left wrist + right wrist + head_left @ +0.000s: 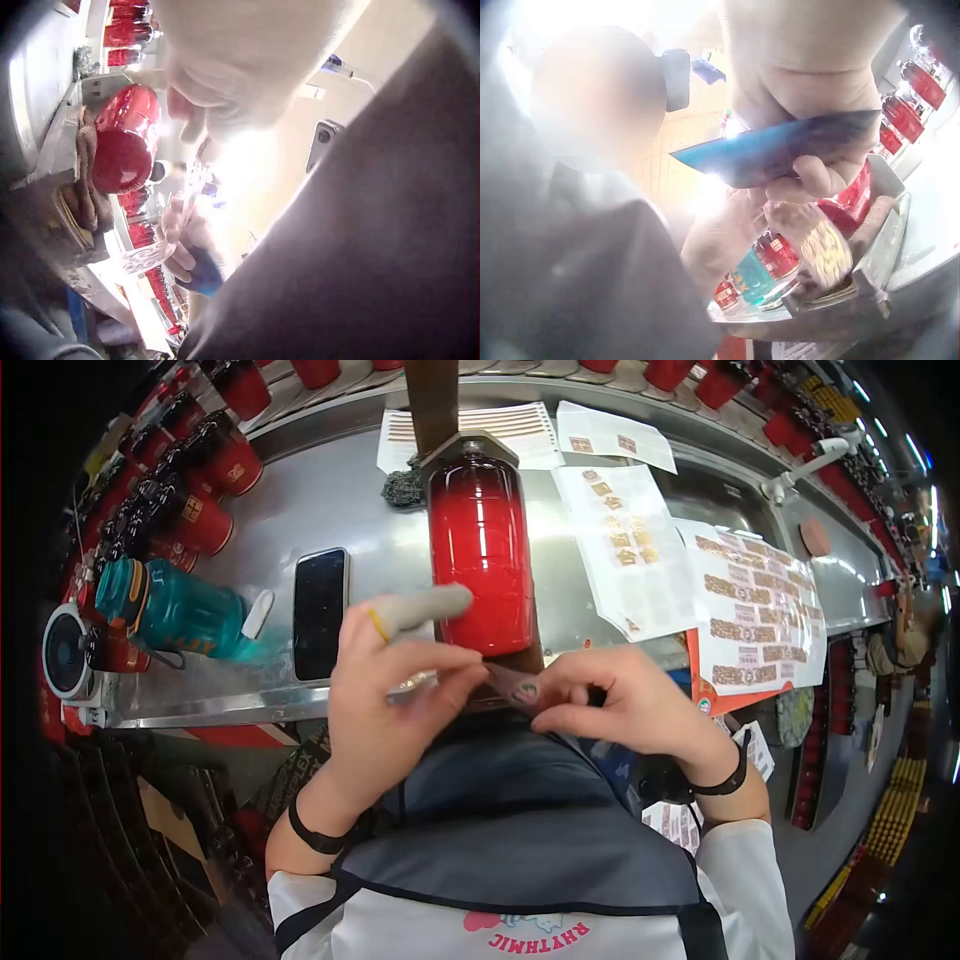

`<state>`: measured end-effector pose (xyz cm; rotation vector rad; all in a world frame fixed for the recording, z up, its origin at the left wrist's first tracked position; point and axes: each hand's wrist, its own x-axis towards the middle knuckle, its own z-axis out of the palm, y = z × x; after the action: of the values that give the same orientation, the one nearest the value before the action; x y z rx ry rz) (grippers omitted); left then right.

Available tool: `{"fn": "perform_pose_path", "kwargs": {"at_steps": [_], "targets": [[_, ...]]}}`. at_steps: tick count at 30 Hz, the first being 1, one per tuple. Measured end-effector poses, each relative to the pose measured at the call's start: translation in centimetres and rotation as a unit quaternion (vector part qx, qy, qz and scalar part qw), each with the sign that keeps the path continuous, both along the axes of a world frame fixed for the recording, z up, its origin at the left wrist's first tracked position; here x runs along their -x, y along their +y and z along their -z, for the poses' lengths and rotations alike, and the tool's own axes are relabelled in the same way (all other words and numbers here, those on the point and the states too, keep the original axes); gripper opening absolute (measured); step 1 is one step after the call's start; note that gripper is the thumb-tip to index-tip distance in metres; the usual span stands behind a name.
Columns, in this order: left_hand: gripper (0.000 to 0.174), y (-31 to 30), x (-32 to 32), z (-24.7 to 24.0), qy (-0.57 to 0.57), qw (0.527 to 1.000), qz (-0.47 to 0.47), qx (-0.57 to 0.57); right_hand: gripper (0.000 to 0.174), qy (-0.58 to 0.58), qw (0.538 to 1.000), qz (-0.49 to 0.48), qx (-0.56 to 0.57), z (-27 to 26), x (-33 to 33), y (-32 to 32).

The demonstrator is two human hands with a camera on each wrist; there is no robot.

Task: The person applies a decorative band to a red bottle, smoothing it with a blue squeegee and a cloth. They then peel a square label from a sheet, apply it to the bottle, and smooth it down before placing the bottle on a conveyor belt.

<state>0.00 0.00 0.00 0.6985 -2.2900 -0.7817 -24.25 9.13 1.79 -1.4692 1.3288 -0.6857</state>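
In front of me a glossy red jar with a black top [482,545] lies on its side in a cradle, its base towards me. Near that base my left hand [375,700] pinches one end of a small printed clear decal [520,687] between thumb and finger. A pale cot [425,608] covers its raised index finger. My right hand [640,705] holds the decal's other part at the fingertips. Under its curled fingers it also keeps a flat blue piece with a straight edge [772,154], seen in the right wrist view.
A phone [320,615] and a teal bottle [180,610] are on the metal bench at left. Printed decal sheets [760,610] and paper sheets [620,550] lie at right. A dark scouring pad [404,488] sits beside the jar. Rows of red jars [205,520] line the left and back.
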Motion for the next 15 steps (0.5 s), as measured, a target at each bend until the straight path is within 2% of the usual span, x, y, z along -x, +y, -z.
{"fn": "perform_pose_path", "kwargs": {"at_steps": [1, 2, 3, 5, 7, 9, 15], "targets": [[0.013, -0.1, 0.0, 0.6, 0.048, 0.997, -0.030, -0.043, 0.008, 0.008, 1.000, 0.009, 0.004, -0.1, 0.3, -0.3], [0.013, -0.1, 0.0, 1.2, 0.096, 0.990, -0.059, -0.087, 0.006, -0.014, 0.998, 0.047, -0.039, -1.0, 0.5, -0.6], [0.013, -1.4, 0.0, 2.2, 0.093, 0.990, -0.062, -0.084, 0.009, -0.030, 0.998, 0.060, 0.003, 0.3, 1.0, -2.3], [0.014, -1.5, 0.7, 3.2, 0.236, 0.927, -0.100, -0.275, 0.012, -0.062, 0.993, 0.096, -0.032, 0.4, 2.1, -3.9], [0.015, -1.8, 1.2, 3.5, 0.252, 0.917, -0.111, -0.290, 0.013, -0.066, 0.991, 0.112, -0.035, 1.2, 2.6, -5.3], [0.015, -2.0, 1.2, 4.1, 0.281, 0.871, -0.099, -0.391, 0.015, -0.067, 0.989, 0.127, -0.038, 1.8, 2.9, -6.2], [0.014, -3.1, 1.3, 5.0, 0.294, 0.842, -0.104, -0.439, 0.019, -0.057, 0.990, 0.124, -0.027, 2.9, 3.0, -7.8]]}}
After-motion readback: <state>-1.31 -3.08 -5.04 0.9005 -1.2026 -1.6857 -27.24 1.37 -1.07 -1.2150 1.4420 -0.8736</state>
